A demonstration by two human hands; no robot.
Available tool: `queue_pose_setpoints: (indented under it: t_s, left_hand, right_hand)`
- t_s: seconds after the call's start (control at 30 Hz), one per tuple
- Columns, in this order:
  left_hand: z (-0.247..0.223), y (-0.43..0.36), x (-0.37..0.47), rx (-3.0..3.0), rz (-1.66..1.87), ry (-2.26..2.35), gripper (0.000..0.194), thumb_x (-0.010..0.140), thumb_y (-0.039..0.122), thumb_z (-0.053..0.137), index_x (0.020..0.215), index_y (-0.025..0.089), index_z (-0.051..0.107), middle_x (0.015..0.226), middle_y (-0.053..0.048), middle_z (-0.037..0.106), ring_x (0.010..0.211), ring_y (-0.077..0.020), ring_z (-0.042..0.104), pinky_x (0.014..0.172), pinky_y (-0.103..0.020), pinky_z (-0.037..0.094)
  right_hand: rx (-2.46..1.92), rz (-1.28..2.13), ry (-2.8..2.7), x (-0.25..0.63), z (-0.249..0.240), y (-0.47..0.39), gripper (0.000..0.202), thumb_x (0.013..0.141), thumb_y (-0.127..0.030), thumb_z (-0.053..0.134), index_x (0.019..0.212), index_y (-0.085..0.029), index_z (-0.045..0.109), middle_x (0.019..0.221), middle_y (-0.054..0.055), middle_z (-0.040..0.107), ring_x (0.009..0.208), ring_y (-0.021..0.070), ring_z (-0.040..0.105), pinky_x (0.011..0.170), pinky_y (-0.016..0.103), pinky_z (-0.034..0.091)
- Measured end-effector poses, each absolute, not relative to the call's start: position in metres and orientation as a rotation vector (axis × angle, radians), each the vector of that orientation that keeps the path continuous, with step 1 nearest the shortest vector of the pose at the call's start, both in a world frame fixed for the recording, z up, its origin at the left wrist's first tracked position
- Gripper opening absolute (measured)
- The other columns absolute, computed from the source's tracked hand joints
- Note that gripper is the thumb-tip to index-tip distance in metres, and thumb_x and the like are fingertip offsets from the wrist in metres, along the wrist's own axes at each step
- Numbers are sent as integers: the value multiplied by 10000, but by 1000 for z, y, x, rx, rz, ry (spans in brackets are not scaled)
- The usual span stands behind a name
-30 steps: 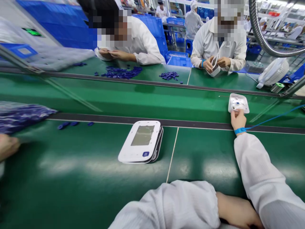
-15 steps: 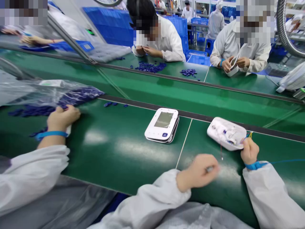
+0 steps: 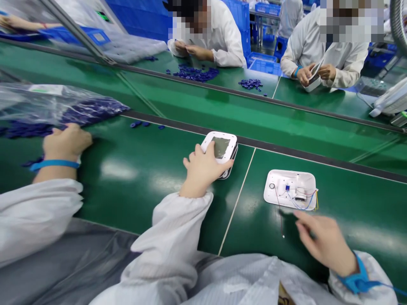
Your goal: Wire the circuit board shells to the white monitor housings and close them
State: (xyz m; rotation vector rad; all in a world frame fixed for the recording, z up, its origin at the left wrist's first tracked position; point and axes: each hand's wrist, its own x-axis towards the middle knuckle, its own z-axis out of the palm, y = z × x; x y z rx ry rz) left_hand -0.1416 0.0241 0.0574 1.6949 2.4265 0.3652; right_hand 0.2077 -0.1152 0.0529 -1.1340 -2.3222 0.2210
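Observation:
My left hand (image 3: 203, 169) lies over a small stack of white display covers (image 3: 227, 138), its fingers spread and its thumb at the near right edge. It hides the lower left part of the top cover, whose grey screen shows. To the right, a white plastic housing (image 3: 273, 203) rests on the green surface, its hollow side up. Inside are a small blue part, a dark-and-white part and thin wires; one dark lead hangs over the near edge. Just in front of the housing is my right hand (image 3: 326, 241), slightly blurred, thumb and forefinger apart, wearing a blue wrist strap.
At left, another person's hand (image 3: 66, 146) is beside blue buttons (image 3: 27, 129) and a clear bag (image 3: 47, 99). Several loose buttons lie by the dark rail (image 3: 184, 127). Across the green belt, two people work near button piles (image 3: 197, 74). A metal bar (image 3: 76, 31) slants at upper left.
My left hand has moved left and forward onto the display covers. My right hand has let go of the housing, now flat on the surface, and drawn back toward me. The view has shifted.

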Motion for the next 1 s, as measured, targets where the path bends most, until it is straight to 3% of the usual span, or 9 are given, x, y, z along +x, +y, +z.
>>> queue_pose_setpoints:
  t_s: [0.13, 0.23, 0.3, 0.37, 0.47, 0.6, 0.77, 0.87, 1.0]
  left_hand:
    - [67, 12, -129, 1776, 811, 2407, 883, 611, 447, 754, 1386, 131, 473, 1381, -272, 455, 1266, -524, 441, 1046, -670, 328]
    - [68, 2, -107, 1838, 1327, 1898, 891, 601, 462, 780, 1379, 178, 451, 1465, -205, 392, 1363, -441, 374, 1144, -602, 281]
    - [62, -2, -87, 1665, 1503, 1290, 920, 620, 533, 772, 1404, 221, 405, 1420, -156, 464, 1330, -370, 449, 1142, -528, 338]
    - [54, -4, -66, 1314, 1491, 838, 941, 632, 588, 751, 1425, 240, 380, 1375, -141, 529, 1255, -342, 539, 1096, -494, 409]
    - [43, -5, -40, 872, 1349, 550, 850, 655, 579, 694, 1387, 210, 467, 1366, -145, 582, 1219, -369, 588, 1029, -508, 473]
    - [37, -10, -24, 633, 1250, 415, 794, 696, 628, 556, 1340, 163, 548, 1326, -156, 635, 1260, -408, 564, 1000, -554, 491]
    - [42, -15, -28, 620, 1236, 468, 843, 719, 757, 524, 1334, 181, 559, 1300, -154, 657, 1243, -397, 579, 1004, -550, 491]
    - [45, -10, -41, 631, 1226, 518, 809, 760, 776, 503, 1331, 206, 561, 1252, -142, 682, 1175, -386, 626, 927, -550, 533]
    - [45, 1, -65, 706, 1017, 583, 1048, 650, 980, 339, 1233, 163, 640, 973, -171, 739, 836, -385, 710, 534, -443, 550]
  right_hand:
    - [-1066, 409, -2635, 170, 42, -124, 605, 838, 10, 397, 1392, -189, 534, 1297, 99, 687, 808, 193, 744, 696, 332, 616]
    - [-1028, 456, -2609, 160, 43, -114, 490, 900, -34, 422, 1340, -181, 579, 1222, 103, 725, 817, 202, 741, 716, 336, 614]
    - [-1020, 456, -2571, 158, 56, -97, 339, 950, -107, 461, 1215, -193, 654, 1043, 85, 774, 786, 203, 734, 697, 321, 597]
    - [-1038, 430, -2534, 157, 76, -74, 229, 977, -182, 491, 1055, -210, 705, 912, 68, 771, 758, 199, 721, 682, 306, 571]
    - [-1144, 478, -2419, 154, 102, -37, 203, 979, -263, 529, 941, -216, 723, 929, 72, 742, 836, 205, 704, 717, 310, 544]
    - [-1173, 726, -2116, 150, 108, -10, 201, 952, -313, 581, 866, -216, 735, 963, 53, 748, 870, 186, 698, 743, 295, 535]
    - [-1178, 1089, -1909, 145, 99, -12, 268, 945, -420, 573, 919, -230, 760, 753, 14, 735, 742, 186, 696, 689, 313, 559]
    - [-1185, 1007, -1891, 145, 98, -13, 258, 929, -427, 599, 873, -241, 768, 1014, 64, 748, 992, 226, 694, 856, 368, 554]
    - [-1297, 955, -1824, 150, 98, -7, 251, 917, -449, 621, 864, -259, 775, 1299, 82, 660, 1416, 287, 433, 1096, 469, 413]
